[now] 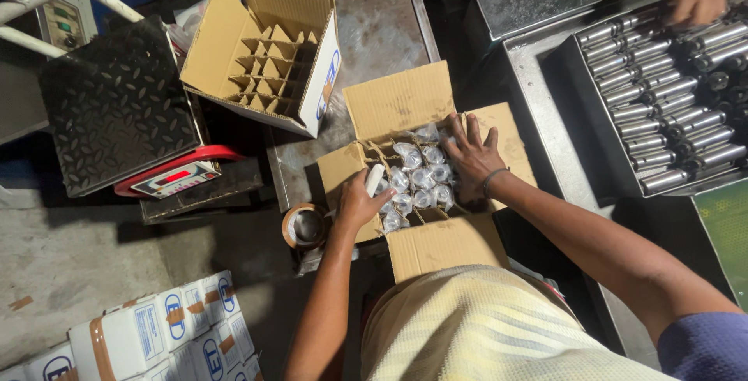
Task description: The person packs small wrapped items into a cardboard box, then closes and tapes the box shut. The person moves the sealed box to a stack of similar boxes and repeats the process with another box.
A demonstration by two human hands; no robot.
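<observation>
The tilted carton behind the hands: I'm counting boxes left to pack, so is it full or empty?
Empty: the tilted carton shows bare cardboard dividers, nothing in the cells.

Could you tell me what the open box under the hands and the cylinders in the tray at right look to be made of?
Box: brown corrugated cardboard, matte, with folded flaps and a card divider grid. Cylinders: probably metal, silvery and polished, with bright glints along them. Tray: dark, likely metal or plastic; hard to tell.

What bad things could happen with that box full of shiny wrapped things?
The open box sits partly over the table edge, so pressing from the right hand might tip it. The tape roll also sits at that edge and could roll off. The left hand could snag a cardboard divider.
</observation>
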